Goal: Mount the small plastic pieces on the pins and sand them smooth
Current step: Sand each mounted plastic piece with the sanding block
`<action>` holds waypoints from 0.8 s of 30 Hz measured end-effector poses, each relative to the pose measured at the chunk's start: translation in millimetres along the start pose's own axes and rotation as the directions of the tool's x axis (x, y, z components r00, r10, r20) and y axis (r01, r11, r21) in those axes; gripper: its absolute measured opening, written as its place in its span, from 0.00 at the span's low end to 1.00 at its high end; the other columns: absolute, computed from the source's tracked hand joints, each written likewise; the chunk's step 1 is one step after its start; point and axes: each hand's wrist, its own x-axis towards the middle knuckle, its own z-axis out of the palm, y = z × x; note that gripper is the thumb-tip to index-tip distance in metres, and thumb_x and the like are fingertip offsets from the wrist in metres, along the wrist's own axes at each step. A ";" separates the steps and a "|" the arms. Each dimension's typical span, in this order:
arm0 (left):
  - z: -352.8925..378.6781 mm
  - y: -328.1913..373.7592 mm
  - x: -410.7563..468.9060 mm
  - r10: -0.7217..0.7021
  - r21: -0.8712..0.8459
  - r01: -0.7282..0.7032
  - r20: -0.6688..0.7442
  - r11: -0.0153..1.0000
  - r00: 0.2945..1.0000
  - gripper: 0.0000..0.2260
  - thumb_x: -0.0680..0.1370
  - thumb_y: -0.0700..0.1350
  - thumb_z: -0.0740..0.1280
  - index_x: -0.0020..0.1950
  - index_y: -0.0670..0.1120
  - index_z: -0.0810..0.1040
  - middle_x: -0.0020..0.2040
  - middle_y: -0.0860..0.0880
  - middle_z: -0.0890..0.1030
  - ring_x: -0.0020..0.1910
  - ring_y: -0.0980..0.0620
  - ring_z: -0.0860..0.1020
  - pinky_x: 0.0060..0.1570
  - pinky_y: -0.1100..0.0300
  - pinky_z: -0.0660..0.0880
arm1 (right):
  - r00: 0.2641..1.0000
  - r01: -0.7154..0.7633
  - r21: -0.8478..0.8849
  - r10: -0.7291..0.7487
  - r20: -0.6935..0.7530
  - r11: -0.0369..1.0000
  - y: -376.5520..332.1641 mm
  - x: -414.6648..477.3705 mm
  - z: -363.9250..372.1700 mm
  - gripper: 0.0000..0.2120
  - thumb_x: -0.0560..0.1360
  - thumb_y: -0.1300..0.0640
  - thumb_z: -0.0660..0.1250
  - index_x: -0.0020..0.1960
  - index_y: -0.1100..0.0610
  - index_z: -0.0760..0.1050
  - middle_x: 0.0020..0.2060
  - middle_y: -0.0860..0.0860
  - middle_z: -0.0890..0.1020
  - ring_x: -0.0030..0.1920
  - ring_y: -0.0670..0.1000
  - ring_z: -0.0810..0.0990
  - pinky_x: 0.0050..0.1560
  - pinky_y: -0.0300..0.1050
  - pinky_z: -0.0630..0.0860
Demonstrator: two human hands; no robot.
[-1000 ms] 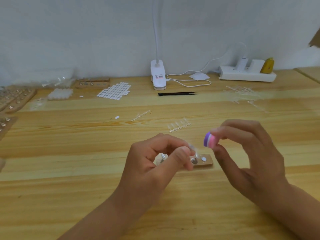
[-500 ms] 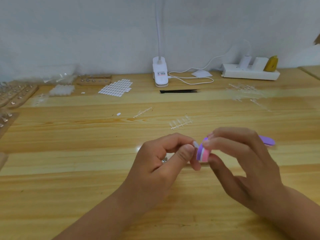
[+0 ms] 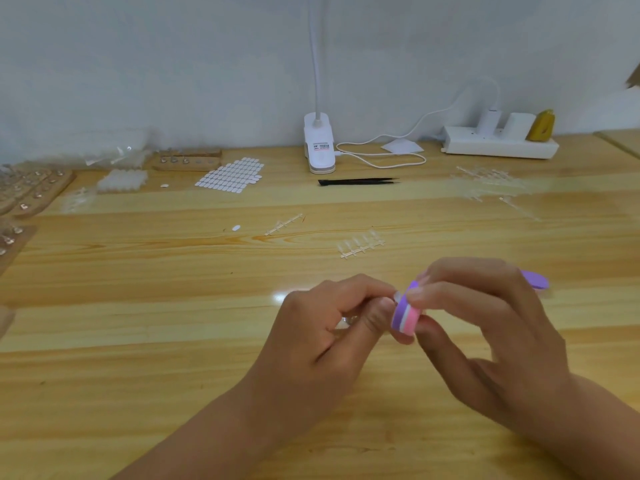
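My left hand pinches a small clear plastic piece between thumb and forefinger, just above the wooden table. My right hand grips a purple, white and pink sanding block, whose purple far end sticks out behind the fingers. The block's face lies against the plastic piece. A glint of a metal pin shows under my left fingers; the pin strip itself is hidden by both hands.
Two clear sprues of plastic pieces lie beyond the hands. Further back are black tweezers, a white clip lamp, a sheet of white stickers, a power strip and wooden pin strips at the left.
My right hand brought the sanding block left and down against the plastic piece held by my left hand. The pin strip, visible a second ago, is now hidden behind the hands.
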 end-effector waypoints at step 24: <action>-0.9 3.8 1.0 0.094 0.185 -0.081 -0.058 0.979 0.994 0.10 0.81 0.46 0.62 0.46 0.47 0.82 0.39 0.56 0.84 0.45 0.55 0.83 0.48 0.57 0.76 | 0.999 -0.017 -0.058 0.015 -0.036 0.998 0.8 2.7 -2.1 0.14 0.79 0.63 0.67 0.63 0.57 0.73 0.55 0.50 0.75 0.58 0.44 0.75 0.63 0.33 0.68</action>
